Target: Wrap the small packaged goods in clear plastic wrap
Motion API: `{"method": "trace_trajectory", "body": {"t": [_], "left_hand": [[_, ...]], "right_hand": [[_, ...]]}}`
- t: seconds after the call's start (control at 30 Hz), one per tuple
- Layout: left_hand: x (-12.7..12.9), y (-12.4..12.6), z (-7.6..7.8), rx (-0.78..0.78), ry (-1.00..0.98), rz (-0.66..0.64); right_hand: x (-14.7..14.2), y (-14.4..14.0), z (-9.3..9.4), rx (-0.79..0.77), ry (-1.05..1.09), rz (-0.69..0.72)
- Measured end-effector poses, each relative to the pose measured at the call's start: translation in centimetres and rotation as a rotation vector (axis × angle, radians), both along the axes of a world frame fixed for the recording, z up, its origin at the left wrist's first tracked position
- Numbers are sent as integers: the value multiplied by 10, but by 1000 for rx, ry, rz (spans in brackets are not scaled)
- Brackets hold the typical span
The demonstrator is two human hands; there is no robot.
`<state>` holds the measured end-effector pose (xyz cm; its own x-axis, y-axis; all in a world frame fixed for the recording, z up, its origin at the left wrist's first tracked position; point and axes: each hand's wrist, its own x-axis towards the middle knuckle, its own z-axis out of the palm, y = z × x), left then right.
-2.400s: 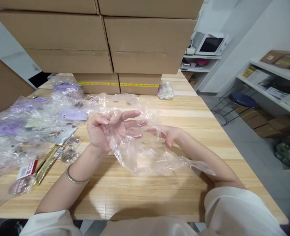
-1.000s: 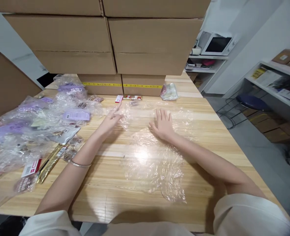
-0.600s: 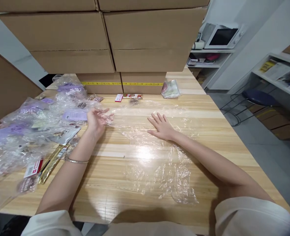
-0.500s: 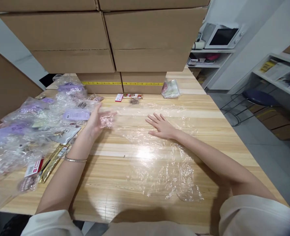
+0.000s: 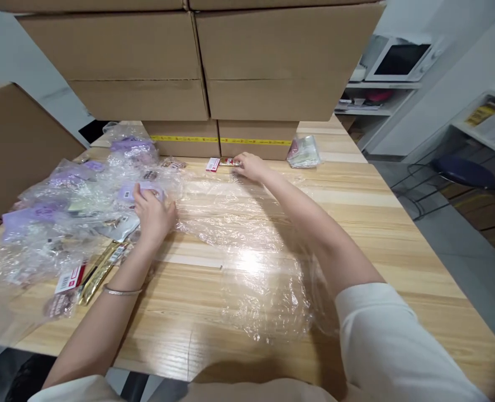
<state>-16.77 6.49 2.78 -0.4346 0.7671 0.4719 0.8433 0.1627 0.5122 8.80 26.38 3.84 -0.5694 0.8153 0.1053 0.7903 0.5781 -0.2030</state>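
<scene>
My right hand [image 5: 251,166] is stretched to the back of the table. Its curled fingers are closed over the right end of a small gold-and-red packet [image 5: 228,162], beside a red-and-white card label [image 5: 213,164]. The dark little packet in front is covered by that hand. My left hand [image 5: 154,215] lies over the near right side of a heap of clear plastic bags [image 5: 88,190], fingers bent and spread from the thumb, beside a purple label [image 5: 127,192]. Crumpled clear plastic film [image 5: 268,301] spreads across the table from near the left thumb to under the right arm.
Large cardboard boxes [image 5: 272,61] are stacked along the back, overhanging the table. Another carton [image 5: 25,139] stands at the left. A flat clear packet [image 5: 304,152] lies at the back right. Gold stick packets [image 5: 96,279] lie near my left forearm.
My right hand has left the plastic film and reached back to the gold-and-red packet. My left hand has moved left and nearer, onto the heap. The film has shifted left and bunched at its right side.
</scene>
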Motion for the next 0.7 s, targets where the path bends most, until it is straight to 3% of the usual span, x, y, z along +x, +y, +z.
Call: {"method": "trace_trajectory", "body": {"t": [0.07, 0.1, 0.17, 0.23, 0.33, 0.4, 0.53, 0.7], "left_hand": [[10, -7, 5, 82, 181, 43], [17, -11, 7, 132, 253, -9], [39, -24, 10, 189, 335, -237], [65, -38, 6, 136, 348, -562], [103, -59, -9, -108, 388, -997], [118, -67, -22, -245, 431, -1146], [122, -70, -40, -391, 467, -1191], [118, -67, -43, -407, 475, -1185]], "right_hand": [[-12, 11, -7, -43, -64, -47], [-14, 15, -10, -58, -94, -71], [-14, 22, -15, -62, -141, -104], [-11, 28, -17, -37, -178, -110], [-10, 35, -16, 20, -231, -101], [-13, 38, -15, 64, -256, -90], [-25, 45, -15, 112, -285, -114], [-28, 54, -15, 89, -293, -123]]}}
